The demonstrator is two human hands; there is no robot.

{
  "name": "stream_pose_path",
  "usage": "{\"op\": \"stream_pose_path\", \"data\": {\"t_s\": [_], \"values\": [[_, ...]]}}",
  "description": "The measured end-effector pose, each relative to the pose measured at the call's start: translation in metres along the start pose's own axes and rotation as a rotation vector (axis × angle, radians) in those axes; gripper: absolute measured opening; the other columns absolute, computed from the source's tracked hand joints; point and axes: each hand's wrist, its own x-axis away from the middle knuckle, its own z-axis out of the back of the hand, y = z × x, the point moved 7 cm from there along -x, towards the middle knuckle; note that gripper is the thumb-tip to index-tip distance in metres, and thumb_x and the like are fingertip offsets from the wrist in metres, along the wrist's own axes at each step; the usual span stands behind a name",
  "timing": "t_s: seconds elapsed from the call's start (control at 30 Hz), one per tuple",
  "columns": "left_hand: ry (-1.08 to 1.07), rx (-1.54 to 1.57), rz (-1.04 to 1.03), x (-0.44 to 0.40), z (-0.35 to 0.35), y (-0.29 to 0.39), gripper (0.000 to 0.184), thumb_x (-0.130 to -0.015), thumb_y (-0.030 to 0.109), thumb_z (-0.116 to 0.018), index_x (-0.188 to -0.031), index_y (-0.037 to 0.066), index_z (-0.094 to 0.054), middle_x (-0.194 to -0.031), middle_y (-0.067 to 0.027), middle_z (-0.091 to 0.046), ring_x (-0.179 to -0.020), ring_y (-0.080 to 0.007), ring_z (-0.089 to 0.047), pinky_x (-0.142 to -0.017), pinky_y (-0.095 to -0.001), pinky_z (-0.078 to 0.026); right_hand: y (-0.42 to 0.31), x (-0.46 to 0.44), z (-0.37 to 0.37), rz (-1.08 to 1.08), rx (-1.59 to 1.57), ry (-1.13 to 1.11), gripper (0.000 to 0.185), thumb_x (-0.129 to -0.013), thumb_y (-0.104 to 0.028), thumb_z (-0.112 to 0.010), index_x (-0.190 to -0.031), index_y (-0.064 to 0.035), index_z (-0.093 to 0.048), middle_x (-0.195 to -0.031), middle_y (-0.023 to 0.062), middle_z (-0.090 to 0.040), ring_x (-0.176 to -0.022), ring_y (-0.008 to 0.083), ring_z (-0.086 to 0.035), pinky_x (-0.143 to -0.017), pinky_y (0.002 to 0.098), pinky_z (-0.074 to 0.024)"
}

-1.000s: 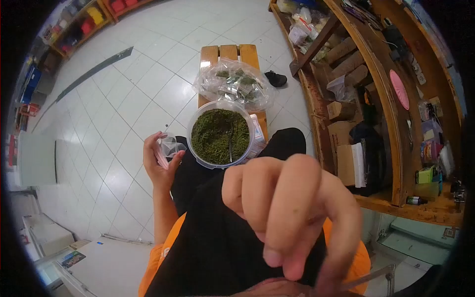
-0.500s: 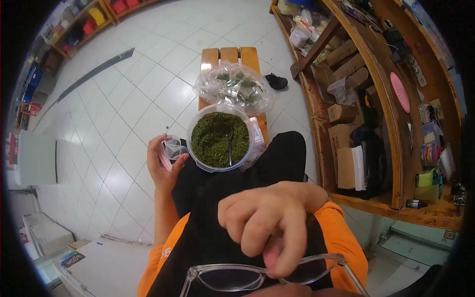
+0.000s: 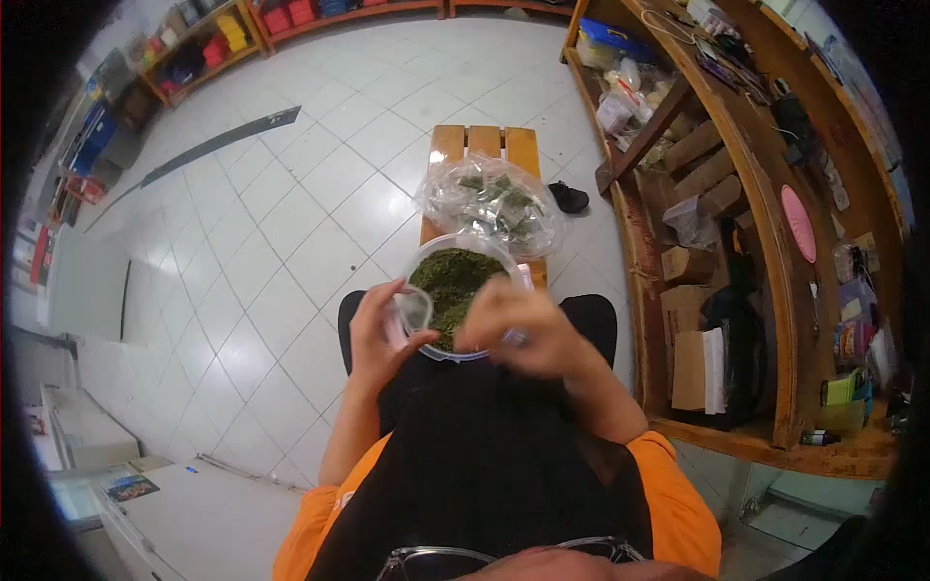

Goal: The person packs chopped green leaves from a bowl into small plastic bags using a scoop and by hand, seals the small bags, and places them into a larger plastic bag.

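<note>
My left hand (image 3: 376, 334) is closed on a small clear plastic bag (image 3: 415, 308), its mouth held open at the left rim of a round plastic tub (image 3: 514, 261). Dark green, crumbly dried herb (image 3: 453, 276) fills much of the tub. Above the tub's right side is my right hand (image 3: 528, 334), blurred by motion with its fingers curled. A shiny bit of metal, which looks like the spoon's handle (image 3: 514, 338), shows at the fist; the rest of the spoon is hidden.
Behind the tub, a large clear bag (image 3: 494, 205) with small green-filled packets lies on a slatted wooden bench (image 3: 448, 143). A black shoe (image 3: 570, 198) is on the tiled floor. To the right stands a wooden shelf (image 3: 639, 242) with cartons and bags.
My right hand has come down from near the glasses to the tub and closed around the spoon. My left hand has moved the small bag right, against the tub's rim. The view has shifted.
</note>
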Motion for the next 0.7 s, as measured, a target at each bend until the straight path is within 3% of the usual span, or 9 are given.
{"op": "stream_pose_path", "data": {"t_s": [0.07, 0.13, 0.23, 0.37, 0.47, 0.57, 0.63, 0.67, 0.7], "values": [[-0.002, -0.057, 0.006, 0.000, -0.005, 0.000, 0.078, -0.058, 0.018, -0.090, -0.126, 0.005, -0.054, -0.108, -0.0113, -0.064, -0.098, -0.0248, -0.061, -0.085, -0.0335, -0.048, 0.077, 0.012, 0.010, -0.177, 0.624, 0.030, 0.018, -0.072, -0.001, -0.067, -0.087, -0.0100, -0.072, -0.089, 0.0051, -0.061, -0.087, 0.0263, -0.057, -0.078, 0.0368, -0.0460], [-0.006, -0.031, 0.050, 0.005, -0.003, -0.013, 0.077, -0.061, 0.016, -0.089, -0.127, 0.003, -0.052, -0.109, -0.0114, -0.063, -0.102, -0.0225, -0.059, -0.089, -0.0334, -0.046, 0.153, 0.043, -0.002, -0.318, 0.706, -0.160, 0.016, -0.070, -0.004, -0.068, -0.082, -0.0121, -0.074, -0.088, 0.0046, -0.059, -0.089, 0.0269, -0.056, -0.077, 0.0389, -0.0454], [0.003, 0.010, 0.121, 0.009, 0.007, -0.027, 0.075, -0.064, 0.011, -0.088, -0.128, 0.000, -0.050, -0.112, -0.0114, -0.061, -0.106, -0.0200, -0.057, -0.093, -0.0330, -0.044, 0.185, 0.061, -0.035, -0.361, 0.806, -0.448, 0.014, -0.075, -0.009, -0.062, -0.078, -0.0152, -0.074, -0.087, 0.0062, -0.056, -0.092, 0.0272, -0.055, -0.079, 0.0380, -0.0453], [0.057, 0.068, 0.201, 0.023, 0.025, -0.047, 0.073, -0.063, 0.003, -0.086, -0.127, -0.002, -0.050, -0.116, -0.0106, -0.060, -0.109, -0.0195, -0.056, -0.097, -0.0326, -0.042, 0.193, 0.062, -0.046, -0.323, 0.820, -0.570, 0.015, -0.075, -0.010, -0.061, -0.076, -0.0171, -0.074, -0.090, 0.0061, -0.056, -0.095, 0.0264, -0.055, -0.079, 0.0377, -0.0457], [0.093, 0.053, 0.235, 0.033, 0.031, -0.053, 0.073, -0.060, 0.008, -0.089, -0.123, 0.000, -0.052, -0.113, -0.0111, -0.062, -0.105, -0.0215, -0.058, -0.094, -0.0329, -0.044, 0.192, 0.053, -0.042, -0.273, 0.762, -0.628, 0.011, -0.074, -0.008, -0.063, -0.079, -0.0134, -0.072, -0.090, 0.0063, -0.055, -0.097, 0.0260, -0.055, -0.081, 0.0387, -0.0458], [0.091, 0.133, 0.311, 0.040, 0.030, -0.062, 0.072, -0.061, 0.009, -0.088, -0.123, -0.001, -0.052, -0.114, -0.0112, -0.061, -0.106, -0.0209, -0.058, -0.094, -0.0324, -0.043, 0.187, 0.031, -0.019, -0.233, 0.518, -0.356, 0.012, -0.074, -0.004, -0.066, -0.085, -0.0083, -0.069, -0.092, 0.0064, -0.060, -0.093, 0.0281, -0.059, -0.080, 0.0389, -0.0476], [0.095, 0.151, 0.325, 0.042, 0.028, -0.067, 0.072, -0.061, 0.009, -0.088, -0.123, -0.001, -0.052, -0.114, -0.0112, -0.061, -0.106, -0.0208, -0.057, -0.094, -0.0322, -0.043, 0.190, 0.021, 0.013, -0.393, 0.393, 0.094, 0.010, -0.078, -0.001, -0.066, -0.088, -0.0031, -0.063, -0.094, 0.0094, -0.065, -0.085, 0.0270, -0.065, -0.072, 0.0365, -0.0508], [0.093, 0.167, 0.334, 0.042, 0.026, -0.069, 0.072, -0.062, 0.010, -0.088, -0.123, -0.001, -0.052, -0.113, -0.0111, -0.061, -0.106, -0.0206, -0.057, -0.094, -0.0319, -0.043, 0.210, 0.029, 0.018, -0.621, 0.280, 0.175, 0.005, -0.084, -0.003, -0.063, -0.088, -0.0009, -0.060, -0.093, 0.0140, -0.066, -0.078, 0.0227, -0.067, -0.063, 0.0331, -0.0512], [0.094, 0.169, 0.331, 0.040, 0.026, -0.070, 0.072, -0.062, 0.010, -0.088, -0.123, -0.001, -0.052, -0.113, -0.0111, -0.061, -0.106, -0.0206, -0.057, -0.094, -0.0319, -0.043, 0.215, 0.029, 0.016, -0.619, 0.284, 0.175, 0.005, -0.084, -0.003, -0.063, -0.088, -0.0009, -0.060, -0.093, 0.0140, -0.066, -0.078, 0.0227, -0.067, -0.063, 0.0331, -0.0512]]}}
